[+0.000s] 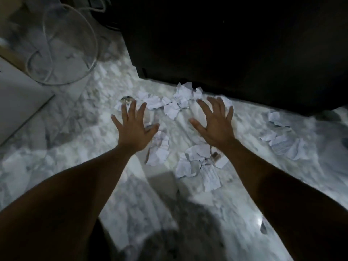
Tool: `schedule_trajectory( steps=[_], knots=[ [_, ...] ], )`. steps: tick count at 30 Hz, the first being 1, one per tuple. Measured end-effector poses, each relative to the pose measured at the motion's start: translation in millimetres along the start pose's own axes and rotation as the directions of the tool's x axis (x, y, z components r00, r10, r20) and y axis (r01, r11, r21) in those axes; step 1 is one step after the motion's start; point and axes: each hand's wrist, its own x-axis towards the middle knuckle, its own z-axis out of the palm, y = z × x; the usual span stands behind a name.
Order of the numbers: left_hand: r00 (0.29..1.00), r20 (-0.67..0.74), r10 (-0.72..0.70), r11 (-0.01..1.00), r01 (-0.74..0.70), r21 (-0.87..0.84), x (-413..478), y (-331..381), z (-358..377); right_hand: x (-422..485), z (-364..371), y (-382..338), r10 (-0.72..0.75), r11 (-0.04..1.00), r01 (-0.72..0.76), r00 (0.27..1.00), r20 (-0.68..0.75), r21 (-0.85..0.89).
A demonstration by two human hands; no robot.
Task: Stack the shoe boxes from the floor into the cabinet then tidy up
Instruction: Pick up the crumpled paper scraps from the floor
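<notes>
**A:** Where are your hands at this moment?

**B:** Both reach out ahead of you, palms down, over the marble floor (75,129). Your left hand (134,129) has its fingers (132,110) straight and spread wide, and it grips nothing. Your right hand (214,125) is the same, fanned apart with nothing in it.

**A:** Are they pressing on anything?

**B:** You can't tell from this view whether either palm meets the floor. Your right fingertips lie at the near edge of the far paper pile (180,98), a heap of crumpled white sheets that sits against the foot of the cabinet (226,44). Your left fingertips end beside the left tail of that same heap.

**A:** And the cabinet?

**B:** It is the dark mass filling the upper right, standing on the floor just beyond your hands. It is too dim to make out what is inside.

**A:** What else is there to tidy?

**B:** The near paper pile (199,166) lies between your forearms, closer to you. One crumpled sheet (160,151) sits just beside your left wrist. The right-hand scraps (282,140) lie well apart, out past your right arm.

**A:** Anything to your left?

**B:** A clear round bin (71,44) stands at the upper left. Near it, at the left edge, is a flat white panel (18,95). You can't tell whether that is a box.
</notes>
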Motion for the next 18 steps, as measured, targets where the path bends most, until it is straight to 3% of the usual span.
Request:
schedule_trajectory(
  steps=[4, 7, 12, 18],
  knots=[
    [0.984, 0.114, -0.139, 0.99, 0.139, 0.005, 23.6, -8.5, -4.4, 53.2, 11.6, -17.7, -0.169, 0.982, 0.178, 0.977, 0.13, -0.067],
    [0.963, 0.251, -0.096, 0.994, 0.107, -0.032, 34.1, -11.7, -2.7, 84.1, 20.2, -31.0, -0.207, 0.968, 0.233, 0.952, 0.224, -0.096],
    [0.953, 0.301, 0.046, 0.995, -0.069, 0.067, 29.2, -15.2, 1.5, 83.6, 26.2, -26.4, -0.222, 0.934, 0.306, 0.901, 0.372, -0.183],
    [0.904, 0.115, 0.411, 0.912, -0.409, -0.046, -23.7, -19.8, 10.6, -6.3, 4.5, 0.8, -0.238, 0.936, 0.323, 0.874, 0.423, -0.141]
  ],
)
